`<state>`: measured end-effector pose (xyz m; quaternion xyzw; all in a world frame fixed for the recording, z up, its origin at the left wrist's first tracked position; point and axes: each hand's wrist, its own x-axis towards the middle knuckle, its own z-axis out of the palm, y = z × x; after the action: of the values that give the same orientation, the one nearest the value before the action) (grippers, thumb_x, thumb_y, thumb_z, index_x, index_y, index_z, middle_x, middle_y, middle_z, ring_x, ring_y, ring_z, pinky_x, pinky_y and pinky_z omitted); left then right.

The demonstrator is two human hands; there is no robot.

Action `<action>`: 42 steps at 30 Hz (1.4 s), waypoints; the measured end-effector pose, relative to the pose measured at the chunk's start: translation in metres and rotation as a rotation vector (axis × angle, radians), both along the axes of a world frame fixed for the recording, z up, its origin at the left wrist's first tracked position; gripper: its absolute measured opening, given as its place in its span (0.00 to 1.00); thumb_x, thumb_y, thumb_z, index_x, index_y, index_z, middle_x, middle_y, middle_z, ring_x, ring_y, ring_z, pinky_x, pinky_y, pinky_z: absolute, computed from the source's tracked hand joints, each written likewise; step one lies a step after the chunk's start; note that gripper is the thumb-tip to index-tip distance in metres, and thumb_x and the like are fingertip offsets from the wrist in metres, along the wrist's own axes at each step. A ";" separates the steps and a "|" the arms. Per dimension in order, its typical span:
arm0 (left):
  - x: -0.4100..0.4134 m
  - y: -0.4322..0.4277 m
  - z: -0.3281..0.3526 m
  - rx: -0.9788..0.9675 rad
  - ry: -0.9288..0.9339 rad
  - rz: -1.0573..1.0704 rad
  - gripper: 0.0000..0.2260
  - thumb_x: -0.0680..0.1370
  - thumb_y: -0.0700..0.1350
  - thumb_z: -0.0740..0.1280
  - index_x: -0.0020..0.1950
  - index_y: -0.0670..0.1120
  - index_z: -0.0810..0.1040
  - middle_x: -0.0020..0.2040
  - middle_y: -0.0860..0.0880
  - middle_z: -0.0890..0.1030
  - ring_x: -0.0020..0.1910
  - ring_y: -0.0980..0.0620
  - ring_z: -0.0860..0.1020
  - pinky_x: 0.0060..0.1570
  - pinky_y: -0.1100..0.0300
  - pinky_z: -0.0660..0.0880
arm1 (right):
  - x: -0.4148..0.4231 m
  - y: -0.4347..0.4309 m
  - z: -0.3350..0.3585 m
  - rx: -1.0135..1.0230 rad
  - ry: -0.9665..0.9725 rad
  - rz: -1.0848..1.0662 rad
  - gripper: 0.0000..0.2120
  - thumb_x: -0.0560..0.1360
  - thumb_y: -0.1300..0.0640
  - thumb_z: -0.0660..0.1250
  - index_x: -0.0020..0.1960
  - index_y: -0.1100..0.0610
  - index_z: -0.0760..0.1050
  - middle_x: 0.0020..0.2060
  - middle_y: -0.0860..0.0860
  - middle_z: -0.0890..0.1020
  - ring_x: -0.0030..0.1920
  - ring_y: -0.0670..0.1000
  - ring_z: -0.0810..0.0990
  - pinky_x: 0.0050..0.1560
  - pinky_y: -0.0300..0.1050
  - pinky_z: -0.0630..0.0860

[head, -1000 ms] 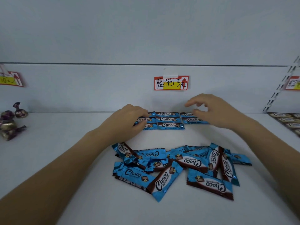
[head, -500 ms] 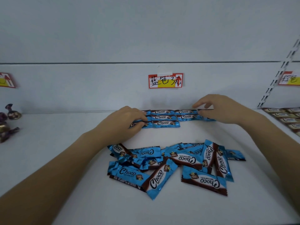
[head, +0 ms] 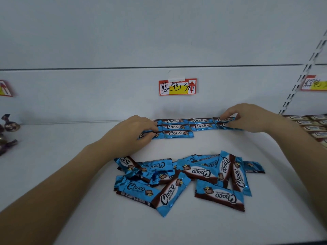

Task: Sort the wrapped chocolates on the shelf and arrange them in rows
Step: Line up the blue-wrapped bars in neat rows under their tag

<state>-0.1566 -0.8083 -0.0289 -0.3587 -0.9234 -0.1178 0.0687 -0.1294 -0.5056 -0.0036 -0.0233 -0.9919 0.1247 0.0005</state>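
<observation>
Blue "Choco" wrapped chocolates lie in neat rows at the back of the white shelf, under a red and yellow price tag. My left hand rests on the left end of the rows, fingertips pressing a bar in the front row. My right hand is at the right end, its fingertips pinching the rightmost bar of the back row. A loose pile of several more blue bars lies nearer to me, untouched.
Purple twist-wrapped candies sit at the far left of the shelf. Beige wrapped bars are lined up at the far right, beyond a slotted shelf upright. The back wall stands right behind the rows.
My right hand has come down from hovering above the rows and now pinches the rightmost back-row bar. My left hand has stayed on the left end.
</observation>
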 end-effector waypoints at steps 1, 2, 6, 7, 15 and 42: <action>0.000 -0.001 0.002 0.009 -0.002 -0.003 0.13 0.79 0.47 0.59 0.63 0.51 0.75 0.62 0.54 0.75 0.59 0.56 0.69 0.58 0.66 0.63 | 0.001 -0.002 0.002 -0.010 0.025 0.012 0.11 0.75 0.59 0.64 0.56 0.51 0.76 0.50 0.49 0.74 0.47 0.48 0.72 0.37 0.39 0.65; 0.000 -0.003 0.005 0.025 -0.018 -0.013 0.11 0.78 0.47 0.61 0.60 0.52 0.76 0.58 0.55 0.76 0.56 0.59 0.70 0.57 0.67 0.64 | 0.003 -0.006 0.004 -0.036 0.045 0.036 0.10 0.75 0.58 0.65 0.54 0.50 0.76 0.49 0.48 0.75 0.47 0.49 0.73 0.39 0.40 0.66; 0.010 -0.011 0.025 0.121 -0.248 -0.120 0.01 0.73 0.51 0.67 0.43 0.58 0.76 0.41 0.61 0.78 0.42 0.65 0.74 0.42 0.72 0.71 | 0.018 -0.035 0.017 -0.274 0.012 0.269 0.07 0.74 0.55 0.67 0.48 0.42 0.76 0.48 0.41 0.79 0.47 0.40 0.78 0.44 0.33 0.73; 0.013 -0.011 0.029 0.128 -0.316 -0.142 0.02 0.71 0.54 0.68 0.43 0.59 0.77 0.40 0.60 0.78 0.42 0.65 0.75 0.41 0.71 0.72 | 0.024 -0.045 0.021 -0.315 -0.033 0.338 0.07 0.73 0.53 0.67 0.47 0.41 0.76 0.47 0.39 0.79 0.45 0.37 0.78 0.44 0.29 0.73; 0.027 0.001 0.030 -0.081 -0.513 -0.183 0.11 0.67 0.58 0.68 0.48 0.61 0.75 0.40 0.60 0.77 0.43 0.66 0.73 0.39 0.75 0.69 | 0.041 -0.080 0.020 -0.170 -0.372 0.585 0.10 0.70 0.44 0.67 0.49 0.32 0.69 0.49 0.32 0.75 0.50 0.34 0.73 0.54 0.32 0.71; 0.037 0.016 0.031 0.730 -0.550 -0.047 0.08 0.68 0.51 0.68 0.38 0.48 0.75 0.38 0.55 0.82 0.43 0.58 0.80 0.41 0.64 0.76 | 0.024 -0.036 0.026 -1.164 -0.218 0.210 0.05 0.71 0.62 0.65 0.47 0.58 0.72 0.38 0.54 0.84 0.40 0.51 0.83 0.41 0.42 0.81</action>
<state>-0.1200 -0.7920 0.0025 -0.2871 -0.7971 -0.5278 -0.0600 -0.1053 -0.5413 0.0224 0.0658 -0.7520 0.6435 -0.1264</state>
